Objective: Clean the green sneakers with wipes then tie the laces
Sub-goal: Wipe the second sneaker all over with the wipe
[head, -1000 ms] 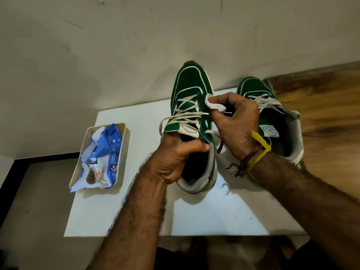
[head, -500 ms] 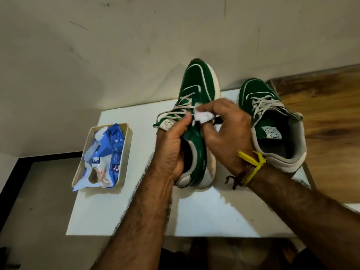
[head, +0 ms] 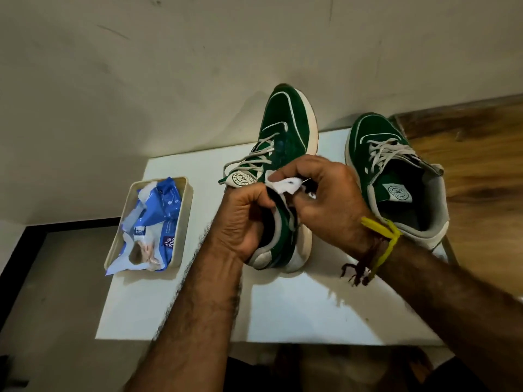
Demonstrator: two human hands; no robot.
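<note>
A green sneaker (head: 285,125) with white laces and sole is tilted onto its side over the white table (head: 297,312), toe pointing away. My left hand (head: 240,222) grips its collar, fingers curled inside the opening. My right hand (head: 328,199) pinches a crumpled white wipe (head: 284,186) against the sneaker's side near the tongue. The second green sneaker (head: 396,176) stands upright on the table to the right, laces loose.
A beige tray (head: 185,205) at the table's left edge holds a blue and white wipes packet (head: 154,224). A wall rises right behind the table. Wooden flooring (head: 475,154) lies to the right, grey floor to the left.
The held sneaker has rolled from upright onto its side, its sole now facing right. My right hand with the wipe has moved from the laces down to the shoe's side.
</note>
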